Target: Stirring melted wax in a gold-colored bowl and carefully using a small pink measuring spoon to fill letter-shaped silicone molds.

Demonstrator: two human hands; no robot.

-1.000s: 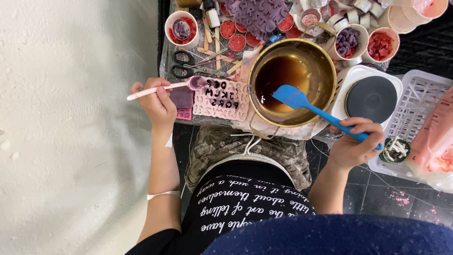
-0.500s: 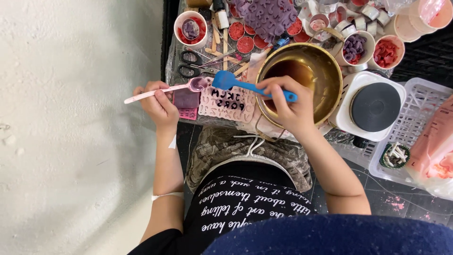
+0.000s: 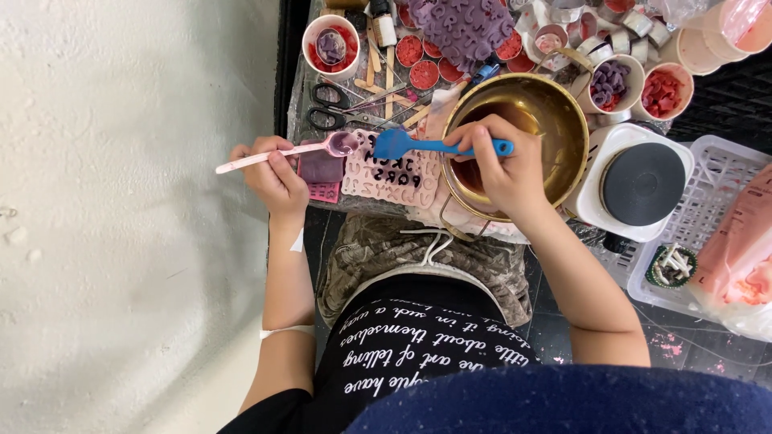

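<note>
Your left hand (image 3: 272, 178) pinches the pink spoon (image 3: 283, 153) level, its bowl kept over the pink letter mould (image 3: 386, 178), while your right hand's (image 3: 505, 165) fingers grip the blue spatula (image 3: 426, 145), blade meeting the spoon.

Bright, even daylight, soft shadows, sharp focus, slight wide-angle edge distortion.

Background items on desk.
Scissors (image 3: 338, 108) are laid beside wooden sticks (image 3: 386, 68); hot plate (image 3: 643, 183) is set right, white basket (image 3: 708, 201) adjacent.
</note>
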